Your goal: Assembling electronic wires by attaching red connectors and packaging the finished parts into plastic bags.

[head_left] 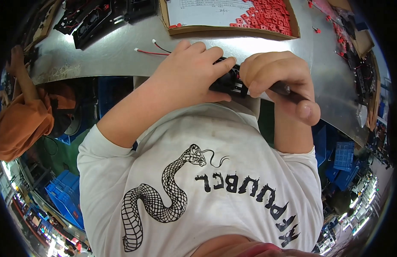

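Observation:
My left hand (192,70) is closed around a black plastic speaker-like part (227,81) at the near edge of the metal table. Only some of that part shows between my fingers. A red and black wire pair (153,52) with small white plugs trails from it to the left across the tabletop. My right hand (282,70), just to the right of the part, has its fingers curled around a dark slim-handled tool (280,88). The tool's working end is hidden, so its exact kind cannot be made out.
A shallow cardboard tray (232,31) with many small red pieces (273,17) and a white sheet (202,13) lies at the back. Black parts with wires (93,25) lie far left, more (359,73) far right. Blue crates (65,192) stand below; a co-worker's orange sleeve (27,124) is left.

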The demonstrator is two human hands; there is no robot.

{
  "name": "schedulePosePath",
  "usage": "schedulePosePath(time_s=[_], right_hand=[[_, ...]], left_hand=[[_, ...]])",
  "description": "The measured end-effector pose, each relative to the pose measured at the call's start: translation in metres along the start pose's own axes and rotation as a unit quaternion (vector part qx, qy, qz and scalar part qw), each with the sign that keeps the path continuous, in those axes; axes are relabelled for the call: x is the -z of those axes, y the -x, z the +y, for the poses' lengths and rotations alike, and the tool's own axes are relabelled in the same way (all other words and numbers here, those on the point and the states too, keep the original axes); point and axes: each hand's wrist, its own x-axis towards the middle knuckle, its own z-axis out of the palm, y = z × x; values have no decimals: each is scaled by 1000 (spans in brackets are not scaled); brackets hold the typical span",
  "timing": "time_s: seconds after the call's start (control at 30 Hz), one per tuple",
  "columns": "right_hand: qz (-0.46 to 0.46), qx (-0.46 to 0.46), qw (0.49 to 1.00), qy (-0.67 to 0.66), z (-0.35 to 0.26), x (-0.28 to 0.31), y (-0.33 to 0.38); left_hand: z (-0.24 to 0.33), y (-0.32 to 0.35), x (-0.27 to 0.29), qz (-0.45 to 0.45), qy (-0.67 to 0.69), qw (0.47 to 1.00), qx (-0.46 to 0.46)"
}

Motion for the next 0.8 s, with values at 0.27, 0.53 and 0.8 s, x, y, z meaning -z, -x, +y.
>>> schedulePosePath(time_s=[0.27, 0.53, 0.8], right_hand=[[-179, -59, 946, -263, 9, 11, -32], [-25, -93, 979, -177, -6, 7, -15], [323, 86, 924, -185, 0, 0, 42]], left_hand=[[1, 0, 0, -7, -12, 1000, -15], [4, 5, -2, -28, -35, 999, 28], [5, 5, -5, 41, -54, 998, 17]])
